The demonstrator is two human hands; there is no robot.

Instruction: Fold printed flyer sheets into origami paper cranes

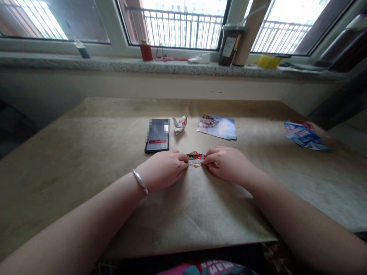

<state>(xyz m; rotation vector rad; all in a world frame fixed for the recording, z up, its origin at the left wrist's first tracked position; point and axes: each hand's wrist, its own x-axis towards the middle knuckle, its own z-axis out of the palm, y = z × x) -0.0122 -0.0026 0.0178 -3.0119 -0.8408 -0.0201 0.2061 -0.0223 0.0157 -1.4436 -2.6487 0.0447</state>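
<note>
Grip closed from both sides: left hand and right hand pinch a small folded strip of printed paper low over the worktop, fingertips close in, which suits such tight folds

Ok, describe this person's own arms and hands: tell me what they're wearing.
The left forearm and right forearm are bare, with no sleeves or gloves. The left arm wears a slim, smooth, silver-coloured bangle at the wrist. Neither the left hand nor the right hand shows a ring.
</note>
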